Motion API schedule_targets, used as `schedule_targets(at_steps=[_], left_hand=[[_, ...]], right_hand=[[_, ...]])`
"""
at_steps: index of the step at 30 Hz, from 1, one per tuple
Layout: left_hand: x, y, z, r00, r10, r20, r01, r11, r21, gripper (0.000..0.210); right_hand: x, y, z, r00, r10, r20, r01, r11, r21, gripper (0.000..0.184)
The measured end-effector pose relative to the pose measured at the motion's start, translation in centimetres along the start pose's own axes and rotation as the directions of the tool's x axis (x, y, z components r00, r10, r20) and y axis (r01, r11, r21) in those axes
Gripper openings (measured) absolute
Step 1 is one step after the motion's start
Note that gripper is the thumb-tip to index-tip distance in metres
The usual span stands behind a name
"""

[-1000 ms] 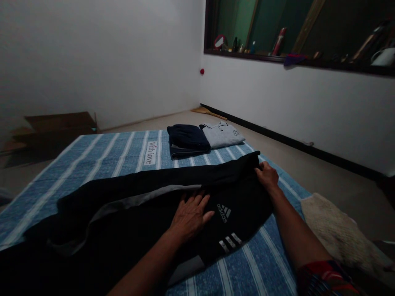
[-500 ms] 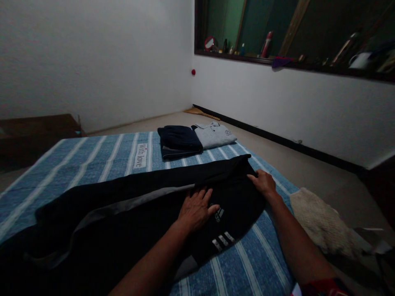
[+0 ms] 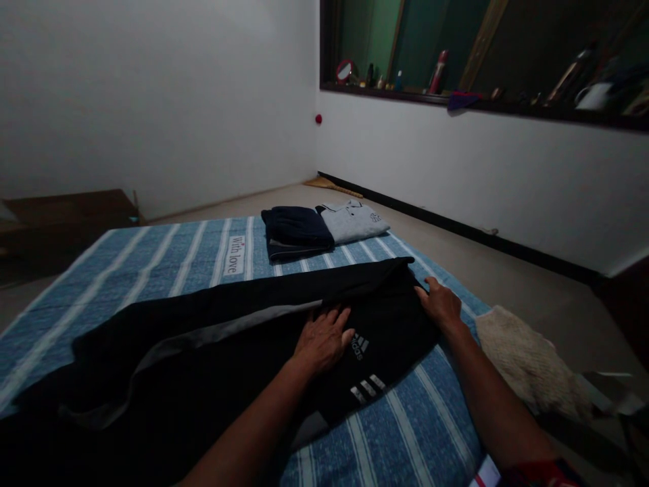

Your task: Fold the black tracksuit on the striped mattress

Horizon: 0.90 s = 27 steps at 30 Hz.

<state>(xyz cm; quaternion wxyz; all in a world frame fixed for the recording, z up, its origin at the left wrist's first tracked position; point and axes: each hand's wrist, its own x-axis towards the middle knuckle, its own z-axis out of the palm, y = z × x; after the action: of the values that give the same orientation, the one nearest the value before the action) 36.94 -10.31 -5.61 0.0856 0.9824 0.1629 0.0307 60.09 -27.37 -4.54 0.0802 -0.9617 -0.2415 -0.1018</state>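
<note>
Head view: your left hand (image 3: 322,338) lies palm down, fingers loosely spread, on the black garment (image 3: 228,358). Your right hand (image 3: 442,304) is part-curled at the garment's right end; cannot tell whether it pinches cloth. Garment spans the near part of the blue striped cover (image 3: 400,419), ending close to its right edge. Folded navy clothing (image 3: 297,231) and grey shirt (image 3: 353,223) lie by the far right corner.

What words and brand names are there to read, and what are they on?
"With love": on the white label on the blue striped cover.
"idas": on the black clothing; the left hand seems to hide its start.
Mark on the grey shirt: too small to read.
Bottles by the window: too small and dark.
</note>
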Motion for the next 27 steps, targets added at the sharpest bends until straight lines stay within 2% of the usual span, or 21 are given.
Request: schedule_targets(at_steps=[2, 4, 6, 8, 10, 11, 12, 14, 15, 18, 20, 24, 27], left_hand=[[0.0, 0.0, 0.0, 1.0, 0.001, 0.013, -0.001, 1.0, 0.002, 0.051], [0.0, 0.1, 0.1, 1.0, -0.003, 0.02, 0.003, 1.0, 0.001, 0.052], [0.0, 0.0, 0.2, 1.0, -0.005, 0.012, 0.005, 1.0, 0.004, 0.053], [0.1, -0.1, 0.4, 1.0, 0.003, -0.003, -0.003, 1.0, 0.01, 0.054], [0.1, -0.1, 0.6, 1.0, 0.013, -0.011, -0.012, 1.0, 0.016, 0.057], [0.2, -0.1, 0.7, 1.0, 0.016, -0.01, -0.016, 1.0, 0.018, 0.058], [0.2, -0.2, 0.8, 1.0, 0.016, -0.006, -0.015, 1.0, 0.019, 0.059], [0.2, -0.2, 0.8, 1.0, 0.015, -0.003, -0.015, 1.0, 0.023, 0.061], [0.2, -0.2, 0.9, 1.0, 0.017, -0.004, -0.017, 1.0, 0.026, 0.061], [0.1, -0.1, 0.8, 1.0, 0.024, -0.014, -0.024, 0.999, 0.034, 0.059], [-0.1, -0.1, 0.8, 0.999, 0.031, -0.013, -0.031, 0.999, 0.035, 0.057], [-0.3, 0.1, 0.4, 0.999, 0.029, 0.019, -0.03, 0.999, 0.032, 0.055], [-0.2, 0.3, -0.1, 0.998, 0.019, 0.058, -0.02, 1.0, 0.019, 0.055]], right_hand=[[-1.3, -0.4, -0.6, 0.998, -0.048, -0.048, 0.048, 0.999, -0.004, 0.033], [-3.4, -1.1, -1.2, 0.973, -0.198, -0.123, 0.206, 0.977, 0.055, 0.027], [-6.3, -1.9, -1.8, 0.876, -0.444, -0.186, 0.477, 0.853, 0.212, 0.022], [-9.5, -2.9, -2.3, 0.733, -0.651, -0.198, 0.669, 0.639, 0.379, 0.021], [-12.3, -3.6, -2.7, 0.59, -0.795, -0.141, 0.75, 0.476, 0.459, 0.035], [-13.4, -3.9, -2.8, 0.549, -0.83, -0.1, 0.758, 0.444, 0.477, 0.046], [-14.4, -4.1, -2.8, 0.529, -0.846, -0.063, 0.76, 0.439, 0.478, 0.056], [-15.7, -4.5, -2.6, 0.54, -0.842, -0.008, 0.754, 0.479, 0.449, 0.066], [-16.1, -4.7, -2.4, 0.554, -0.832, 0.001, 0.754, 0.503, 0.422, 0.064], [-16.9, -5.3, -1.4, 0.577, -0.814, -0.069, 0.785, 0.53, 0.32, 0.04], [-17.2, -5.7, -0.7, 0.56, -0.808, -0.183, 0.822, 0.514, 0.246, 0.027], [-17.3, -6.0, 0.1, 0.503, -0.774, -0.386, 0.863, 0.476, 0.17, 0.026], [-17.0, -5.8, -0.2, 0.49, -0.766, -0.417, 0.871, 0.455, 0.186, 0.025]])
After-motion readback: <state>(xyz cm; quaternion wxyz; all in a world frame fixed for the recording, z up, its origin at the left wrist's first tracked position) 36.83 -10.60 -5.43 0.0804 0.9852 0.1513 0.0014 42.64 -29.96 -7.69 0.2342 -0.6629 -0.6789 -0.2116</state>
